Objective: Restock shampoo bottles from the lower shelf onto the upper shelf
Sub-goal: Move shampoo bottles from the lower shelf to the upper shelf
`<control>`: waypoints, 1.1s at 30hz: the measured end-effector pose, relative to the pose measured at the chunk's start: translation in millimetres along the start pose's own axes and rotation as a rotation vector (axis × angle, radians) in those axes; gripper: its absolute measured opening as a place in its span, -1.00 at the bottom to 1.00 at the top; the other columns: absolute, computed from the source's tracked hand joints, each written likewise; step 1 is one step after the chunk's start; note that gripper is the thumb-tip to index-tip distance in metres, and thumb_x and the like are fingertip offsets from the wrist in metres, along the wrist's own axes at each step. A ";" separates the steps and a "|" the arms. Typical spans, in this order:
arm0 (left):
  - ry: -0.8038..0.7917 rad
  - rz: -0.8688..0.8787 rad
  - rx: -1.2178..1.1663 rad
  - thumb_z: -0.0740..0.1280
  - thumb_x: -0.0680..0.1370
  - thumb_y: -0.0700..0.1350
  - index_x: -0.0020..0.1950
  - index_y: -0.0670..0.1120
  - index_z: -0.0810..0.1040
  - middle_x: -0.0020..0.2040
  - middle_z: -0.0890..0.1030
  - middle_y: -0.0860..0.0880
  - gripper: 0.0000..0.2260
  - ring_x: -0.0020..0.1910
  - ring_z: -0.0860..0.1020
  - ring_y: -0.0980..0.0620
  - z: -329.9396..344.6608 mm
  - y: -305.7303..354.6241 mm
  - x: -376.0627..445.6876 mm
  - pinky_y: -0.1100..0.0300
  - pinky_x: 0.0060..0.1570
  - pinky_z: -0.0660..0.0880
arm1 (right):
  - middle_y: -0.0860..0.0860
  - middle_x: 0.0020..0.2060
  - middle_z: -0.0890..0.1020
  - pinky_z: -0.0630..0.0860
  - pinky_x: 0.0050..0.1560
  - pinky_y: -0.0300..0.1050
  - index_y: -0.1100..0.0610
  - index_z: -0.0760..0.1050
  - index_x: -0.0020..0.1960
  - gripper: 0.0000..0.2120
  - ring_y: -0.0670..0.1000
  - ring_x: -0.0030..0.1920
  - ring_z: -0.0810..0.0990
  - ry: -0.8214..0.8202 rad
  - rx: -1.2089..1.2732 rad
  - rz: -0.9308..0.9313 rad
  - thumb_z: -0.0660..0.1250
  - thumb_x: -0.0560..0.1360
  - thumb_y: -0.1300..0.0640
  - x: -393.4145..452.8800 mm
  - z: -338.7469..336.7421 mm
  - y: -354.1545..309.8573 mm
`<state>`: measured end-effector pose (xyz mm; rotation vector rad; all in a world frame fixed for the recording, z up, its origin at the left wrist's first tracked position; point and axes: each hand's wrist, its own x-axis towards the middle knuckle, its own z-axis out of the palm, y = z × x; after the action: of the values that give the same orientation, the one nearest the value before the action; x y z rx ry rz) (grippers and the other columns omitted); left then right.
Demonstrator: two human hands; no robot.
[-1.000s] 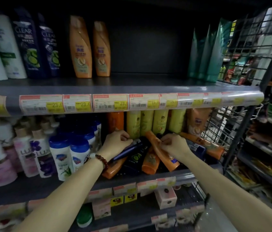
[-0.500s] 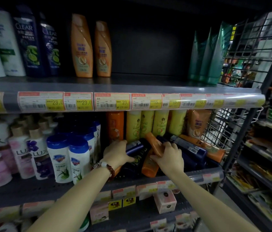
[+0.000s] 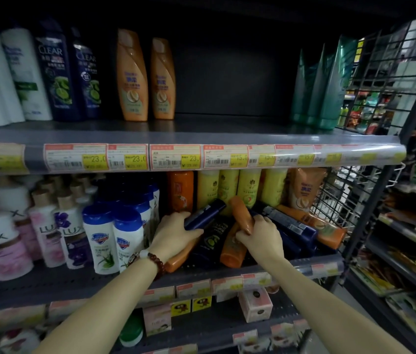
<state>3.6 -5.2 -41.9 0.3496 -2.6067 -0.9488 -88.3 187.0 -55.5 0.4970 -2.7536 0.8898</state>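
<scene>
A heap of shampoo bottles lies on the lower shelf (image 3: 324, 261). My left hand (image 3: 173, 233) grips a dark blue bottle (image 3: 205, 213) that points up and to the right. An orange bottle (image 3: 241, 213) sits in the grip of my right hand (image 3: 260, 232), its top tilted up and left. More orange and dark blue bottles lie flat around both hands. On the upper shelf (image 3: 227, 129) two orange shampoo bottles (image 3: 145, 77) stand upright, with a wide gap to their right.
Dark blue and white bottles (image 3: 56, 72) stand at the upper shelf's left, green tubes (image 3: 324, 88) at its right. White pump bottles (image 3: 48, 231) and blue-capped bottles (image 3: 114, 233) fill the lower shelf's left. Yellow bottles (image 3: 240, 187) stand behind the heap. A wire rack (image 3: 370, 98) borders the right.
Both hands have closed further round their bottles. The dark blue bottle's top has lifted from the heap, and the orange bottle stands more upright in my right hand.
</scene>
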 end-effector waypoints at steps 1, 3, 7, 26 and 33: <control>0.009 -0.005 -0.025 0.42 0.45 0.03 0.17 -0.06 0.55 -0.01 0.65 -0.04 -0.66 -0.12 0.59 0.05 -1.4 1.8 -1.6 0.19 -0.14 0.51 | 0.08 -0.15 0.50 0.40 -0.28 -0.10 0.19 0.46 -0.05 -0.68 0.13 -0.15 0.54 0.000 0.052 -0.008 0.41 0.35 0.00 -1.0 -3.0 0.0; 0.020 -0.025 -0.067 0.41 0.46 0.03 0.21 -0.07 0.53 0.04 0.64 -0.03 -0.64 -0.09 0.58 0.06 -4.4 7.5 -5.1 0.20 -0.12 0.50 | 0.08 -0.21 0.52 0.40 -0.28 -0.10 0.20 0.48 -0.12 -0.73 0.10 -0.21 0.53 -0.002 0.143 -0.028 0.44 0.32 0.06 -3.5 -10.1 -0.9; 0.019 -0.049 -0.109 0.39 0.45 0.11 0.18 -0.06 0.56 0.00 0.65 -0.03 -0.62 -0.08 0.60 0.05 -12.8 24.0 -11.5 0.20 -0.15 0.53 | 0.02 -0.37 0.55 0.38 -0.42 -0.23 0.24 0.53 -0.13 -0.79 -0.01 -0.35 0.53 -0.085 0.317 -0.004 0.46 0.32 0.14 -11.3 -29.6 -5.9; -0.123 -0.365 -0.423 0.31 0.52 0.06 0.47 -0.15 0.27 0.10 0.61 -0.15 -0.41 -0.09 0.64 -0.06 -47.0 83.5 -59.4 0.06 -0.05 0.59 | 0.25 0.04 0.61 0.57 -0.05 0.09 0.29 0.43 0.22 -0.62 0.22 0.05 0.61 -0.519 1.286 0.525 0.39 0.45 0.18 -60.7 -79.6 -28.7; -0.230 -0.413 -0.450 0.50 0.35 0.08 0.24 -0.11 0.51 -0.01 0.66 -0.09 -0.46 -0.10 0.65 -0.04 -60.3 95.9 -86.7 0.09 -0.07 0.59 | 0.22 0.11 0.63 0.58 -0.04 0.08 0.25 0.42 0.30 -0.47 0.19 0.12 0.62 -0.602 1.202 0.426 0.47 0.37 0.21 -86.5 -99.4 -35.3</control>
<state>95.8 61.4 44.0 0.7057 -2.4542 -1.7654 13.7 241.3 17.1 0.3475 -2.4497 2.9089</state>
